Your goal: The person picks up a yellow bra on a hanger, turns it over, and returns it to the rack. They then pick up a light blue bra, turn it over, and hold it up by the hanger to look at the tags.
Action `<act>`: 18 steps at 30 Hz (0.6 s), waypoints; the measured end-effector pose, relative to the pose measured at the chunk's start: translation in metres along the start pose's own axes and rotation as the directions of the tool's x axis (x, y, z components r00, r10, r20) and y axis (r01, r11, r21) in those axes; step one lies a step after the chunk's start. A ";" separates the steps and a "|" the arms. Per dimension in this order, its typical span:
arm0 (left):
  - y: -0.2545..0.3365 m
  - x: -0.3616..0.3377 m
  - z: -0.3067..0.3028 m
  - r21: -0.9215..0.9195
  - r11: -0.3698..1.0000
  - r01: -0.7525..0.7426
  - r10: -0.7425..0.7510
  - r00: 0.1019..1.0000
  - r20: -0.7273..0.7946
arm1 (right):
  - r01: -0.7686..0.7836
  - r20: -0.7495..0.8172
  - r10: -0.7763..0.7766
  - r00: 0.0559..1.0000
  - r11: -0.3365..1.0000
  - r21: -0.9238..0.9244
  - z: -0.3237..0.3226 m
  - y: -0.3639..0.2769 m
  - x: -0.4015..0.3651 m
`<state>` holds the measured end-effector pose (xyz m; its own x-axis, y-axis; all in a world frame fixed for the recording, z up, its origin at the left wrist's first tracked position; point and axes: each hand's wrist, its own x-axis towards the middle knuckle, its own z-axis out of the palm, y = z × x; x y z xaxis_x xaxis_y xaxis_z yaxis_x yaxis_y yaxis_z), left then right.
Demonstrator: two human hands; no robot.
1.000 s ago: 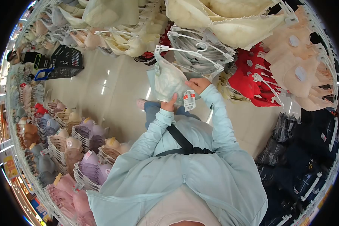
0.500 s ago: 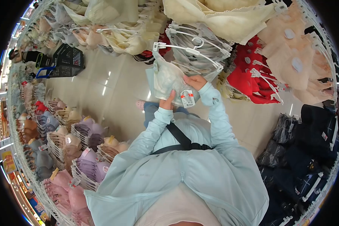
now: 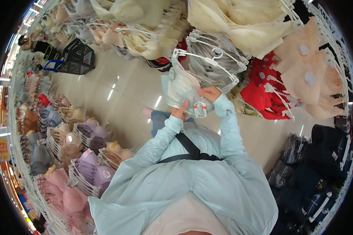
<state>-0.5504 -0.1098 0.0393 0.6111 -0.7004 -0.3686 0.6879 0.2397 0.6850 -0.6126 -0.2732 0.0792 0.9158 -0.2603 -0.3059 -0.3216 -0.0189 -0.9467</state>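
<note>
A pale bra [image 3: 181, 84] hangs from a white plastic hanger [image 3: 206, 59] in front of the rack. My left hand [image 3: 179, 111] grips its lower edge, thumb on the front of the cup. On the other side, my right hand [image 3: 210, 93] is closed on the bra near its middle. Between my hands hangs a white and red price tag [image 3: 200, 110]. Just behind the hanger is a row of grey-white bras [image 3: 219, 47] on white hangers.
Cream bras [image 3: 239, 23] hang at the top, red ones [image 3: 264, 92] at the right. Dark garments [image 3: 313, 168] fill the lower right. Purple [image 3: 91, 168] and pink bras [image 3: 66, 192] line the left rack. A black basket [image 3: 77, 57] and a person [image 3: 39, 46] are at the upper left.
The view has shifted, so the racks, the bra and both hands appear lower and mostly further right. Both hands keep their hold on the bra.
</note>
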 end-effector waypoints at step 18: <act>0.034 -0.033 -0.061 -0.007 0.949 0.315 -0.315 0.949 -0.011 | -0.173 -0.189 0.012 0.982 0.466 -0.868 -0.016 0.029 0.050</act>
<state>-0.5230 -0.0379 0.0364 0.3675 -0.7329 -0.5725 0.8482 0.0117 0.5296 -0.5802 -0.3021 0.0383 0.8497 -0.4383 -0.2930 -0.5171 -0.8013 -0.3010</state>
